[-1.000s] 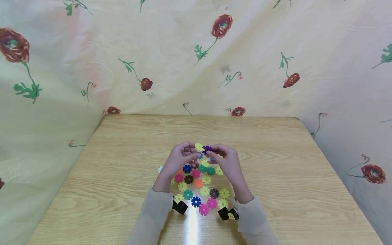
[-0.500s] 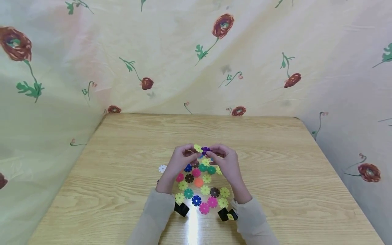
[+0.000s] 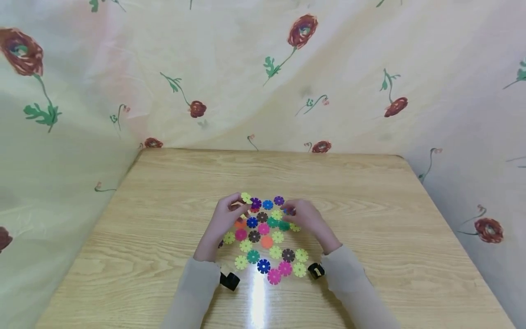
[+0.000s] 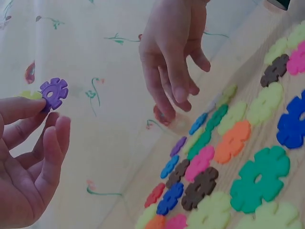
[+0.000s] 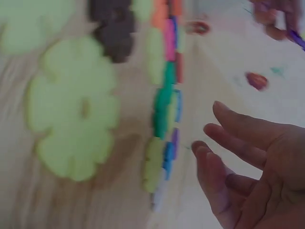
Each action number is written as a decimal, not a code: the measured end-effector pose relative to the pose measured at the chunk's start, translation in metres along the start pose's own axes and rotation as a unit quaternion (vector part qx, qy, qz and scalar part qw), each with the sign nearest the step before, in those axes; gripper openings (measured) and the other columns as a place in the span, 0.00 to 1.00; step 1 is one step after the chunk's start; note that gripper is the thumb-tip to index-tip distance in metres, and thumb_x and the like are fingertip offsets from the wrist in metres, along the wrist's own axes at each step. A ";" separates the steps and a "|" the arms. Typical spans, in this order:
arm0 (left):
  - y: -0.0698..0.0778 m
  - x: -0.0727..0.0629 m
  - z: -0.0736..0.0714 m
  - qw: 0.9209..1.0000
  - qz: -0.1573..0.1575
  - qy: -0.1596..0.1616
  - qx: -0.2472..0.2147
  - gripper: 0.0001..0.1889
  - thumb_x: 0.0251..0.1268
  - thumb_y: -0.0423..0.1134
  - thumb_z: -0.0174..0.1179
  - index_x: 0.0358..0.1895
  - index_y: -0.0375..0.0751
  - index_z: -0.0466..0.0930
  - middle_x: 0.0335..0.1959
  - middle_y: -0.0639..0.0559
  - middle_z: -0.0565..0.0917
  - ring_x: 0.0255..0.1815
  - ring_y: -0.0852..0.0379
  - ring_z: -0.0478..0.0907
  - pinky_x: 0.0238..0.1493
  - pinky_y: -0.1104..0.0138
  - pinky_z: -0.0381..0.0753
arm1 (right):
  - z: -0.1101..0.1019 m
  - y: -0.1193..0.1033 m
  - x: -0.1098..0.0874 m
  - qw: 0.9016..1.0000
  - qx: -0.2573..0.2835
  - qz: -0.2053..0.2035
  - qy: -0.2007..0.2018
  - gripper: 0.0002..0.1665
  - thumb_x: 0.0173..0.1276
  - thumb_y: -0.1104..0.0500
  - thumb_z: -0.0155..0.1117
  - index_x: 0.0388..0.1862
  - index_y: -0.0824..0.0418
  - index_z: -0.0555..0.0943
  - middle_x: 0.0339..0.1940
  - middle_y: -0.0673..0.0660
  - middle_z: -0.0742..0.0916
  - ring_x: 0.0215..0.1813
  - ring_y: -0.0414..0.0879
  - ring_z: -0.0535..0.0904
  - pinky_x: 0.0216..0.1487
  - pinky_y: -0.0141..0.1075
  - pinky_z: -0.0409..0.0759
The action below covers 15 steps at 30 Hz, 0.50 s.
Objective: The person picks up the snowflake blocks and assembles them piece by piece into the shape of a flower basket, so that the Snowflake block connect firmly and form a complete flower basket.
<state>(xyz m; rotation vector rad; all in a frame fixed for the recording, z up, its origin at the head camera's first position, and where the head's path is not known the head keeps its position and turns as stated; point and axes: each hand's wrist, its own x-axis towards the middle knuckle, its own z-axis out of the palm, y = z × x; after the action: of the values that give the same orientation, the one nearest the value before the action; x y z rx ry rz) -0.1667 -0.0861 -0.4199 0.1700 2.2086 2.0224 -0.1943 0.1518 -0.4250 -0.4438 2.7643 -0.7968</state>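
The left hand (image 3: 225, 214) pinches a purple flower-shaped plastic disc (image 3: 255, 203) and a pale-yellow flower-shaped disc (image 3: 246, 198) touching it; the right hand (image 3: 307, 218) hovers, fingers relaxed, near multicoloured notched discs (image 3: 263, 229) lying between both hands.

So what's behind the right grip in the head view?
Past the right grip, parts of a blue disc and a yellow disc show. The rest of both is covered, and whatever else lies behind cannot be seen.

Right wrist view: purple disc (image 5: 297, 39) cut off, blurred.
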 end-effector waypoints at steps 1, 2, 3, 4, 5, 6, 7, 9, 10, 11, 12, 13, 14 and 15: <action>-0.001 -0.001 -0.002 1.000 -0.005 -0.003 -0.002 0.06 0.68 0.32 0.56 0.36 0.31 0.75 0.38 0.44 0.80 0.33 0.47 0.83 0.34 0.54 0.85 | 0.004 0.000 0.004 1.000 -0.018 0.000 -0.012 0.19 0.60 0.59 0.70 0.51 0.62 0.83 0.40 0.58 0.86 0.43 0.49 0.82 0.44 0.42 0.83; -0.002 -0.001 -0.003 1.000 -0.010 -0.006 -0.003 0.06 0.69 0.32 0.56 0.37 0.31 0.74 0.39 0.43 0.80 0.34 0.47 0.83 0.35 0.53 0.85 | 0.008 0.000 0.008 0.999 -0.036 -0.001 -0.021 0.20 0.60 0.59 0.70 0.52 0.61 0.83 0.41 0.58 0.85 0.43 0.50 0.81 0.44 0.42 0.83; -0.003 -0.002 -0.004 1.000 -0.015 -0.009 -0.006 0.06 0.69 0.33 0.55 0.37 0.32 0.74 0.39 0.41 0.81 0.34 0.47 0.84 0.36 0.52 0.85 | 0.011 -0.001 0.012 0.998 -0.052 -0.002 -0.027 0.20 0.60 0.58 0.70 0.52 0.60 0.82 0.42 0.59 0.84 0.43 0.50 0.81 0.44 0.42 0.83; -0.004 -0.003 -0.004 1.000 -0.019 -0.013 -0.009 0.06 0.69 0.33 0.55 0.37 0.32 0.74 0.40 0.39 0.82 0.34 0.47 0.84 0.36 0.50 0.85 | 0.014 -0.002 0.014 0.997 -0.067 -0.003 -0.031 0.19 0.60 0.58 0.71 0.50 0.60 0.82 0.43 0.59 0.83 0.43 0.50 0.80 0.44 0.42 0.83; -0.005 -0.003 -0.005 1.000 -0.021 -0.017 -0.010 0.06 0.69 0.33 0.55 0.37 0.31 0.73 0.40 0.37 0.82 0.34 0.46 0.84 0.37 0.49 0.85 | 0.017 -0.002 0.016 0.997 -0.076 0.002 -0.033 0.17 0.60 0.59 0.71 0.48 0.59 0.83 0.43 0.59 0.82 0.42 0.49 0.79 0.44 0.42 0.83; -0.005 -0.005 -0.005 0.999 -0.022 -0.022 -0.012 0.06 0.70 0.33 0.54 0.38 0.31 0.73 0.40 0.35 0.82 0.35 0.45 0.84 0.37 0.49 0.85 | 0.019 -0.003 0.017 0.996 -0.080 0.006 -0.036 0.15 0.60 0.59 0.71 0.46 0.60 0.83 0.43 0.59 0.81 0.41 0.49 0.78 0.43 0.41 0.83; -0.006 -0.006 -0.005 0.999 -0.024 -0.025 -0.012 0.06 0.70 0.32 0.54 0.38 0.31 0.73 0.40 0.34 0.82 0.35 0.45 0.85 0.37 0.50 0.86 | 0.020 -0.004 0.019 0.996 -0.079 0.012 -0.036 0.14 0.59 0.60 0.71 0.45 0.60 0.82 0.43 0.58 0.80 0.41 0.48 0.78 0.44 0.41 0.83; -0.007 -0.008 -0.005 0.999 -0.029 -0.027 -0.014 0.06 0.70 0.32 0.54 0.39 0.31 0.74 0.39 0.34 0.83 0.35 0.46 0.85 0.35 0.54 0.86 | 0.021 -0.006 0.020 0.997 -0.073 0.018 -0.033 0.14 0.59 0.61 0.72 0.43 0.61 0.81 0.43 0.58 0.79 0.41 0.48 0.77 0.46 0.41 0.83; -0.007 -0.008 -0.004 0.999 -0.032 -0.029 -0.017 0.06 0.70 0.32 0.54 0.40 0.30 0.74 0.38 0.36 0.83 0.35 0.46 0.85 0.35 0.56 0.86 | 0.021 -0.007 0.021 0.997 -0.064 0.020 -0.033 0.15 0.58 0.62 0.72 0.44 0.61 0.80 0.43 0.58 0.80 0.42 0.48 0.77 0.48 0.42 0.82; -0.007 -0.009 -0.004 0.999 -0.034 -0.030 -0.018 0.06 0.69 0.32 0.54 0.41 0.30 0.74 0.37 0.36 0.83 0.34 0.46 0.84 0.34 0.59 0.86 | 0.021 -0.007 0.022 0.998 -0.056 0.019 -0.034 0.17 0.58 0.62 0.72 0.46 0.62 0.80 0.43 0.58 0.80 0.42 0.48 0.77 0.49 0.42 0.82; -0.007 -0.010 -0.003 0.999 -0.035 -0.033 -0.020 0.07 0.70 0.32 0.54 0.42 0.29 0.74 0.36 0.39 0.83 0.34 0.47 0.84 0.33 0.60 0.86 | 0.020 -0.008 0.023 0.998 -0.050 0.018 -0.037 0.19 0.58 0.63 0.72 0.48 0.63 0.79 0.44 0.58 0.80 0.44 0.48 0.78 0.50 0.43 0.82; -0.007 -0.010 -0.002 0.999 -0.034 -0.036 -0.022 0.07 0.69 0.32 0.54 0.43 0.28 0.74 0.35 0.41 0.82 0.33 0.48 0.83 0.33 0.60 0.86 | 0.019 -0.008 0.024 0.998 -0.045 0.016 -0.040 0.21 0.57 0.63 0.73 0.49 0.64 0.79 0.43 0.58 0.81 0.44 0.48 0.78 0.51 0.43 0.81; -0.008 -0.010 -0.001 0.998 -0.034 -0.039 -0.025 0.08 0.69 0.31 0.54 0.44 0.28 0.74 0.34 0.43 0.82 0.33 0.49 0.83 0.32 0.60 0.86 | 0.019 -0.008 0.025 0.998 -0.042 0.016 -0.046 0.21 0.57 0.63 0.73 0.49 0.64 0.79 0.42 0.57 0.82 0.43 0.48 0.78 0.50 0.42 0.81; -0.008 -0.010 0.000 0.998 -0.032 -0.042 -0.029 0.08 0.69 0.31 0.54 0.45 0.27 0.74 0.34 0.45 0.81 0.32 0.50 0.83 0.32 0.59 0.87 | 0.017 -0.009 0.026 0.998 -0.043 0.015 -0.052 0.21 0.57 0.62 0.73 0.49 0.64 0.79 0.40 0.57 0.82 0.43 0.48 0.78 0.49 0.42 0.81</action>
<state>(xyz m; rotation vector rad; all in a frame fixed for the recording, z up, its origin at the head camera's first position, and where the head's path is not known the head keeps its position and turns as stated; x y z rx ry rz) -0.1566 -0.0882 -0.4276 0.1728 2.0755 2.0051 -0.2112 0.1277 -0.4381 -0.4457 2.7081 -0.6319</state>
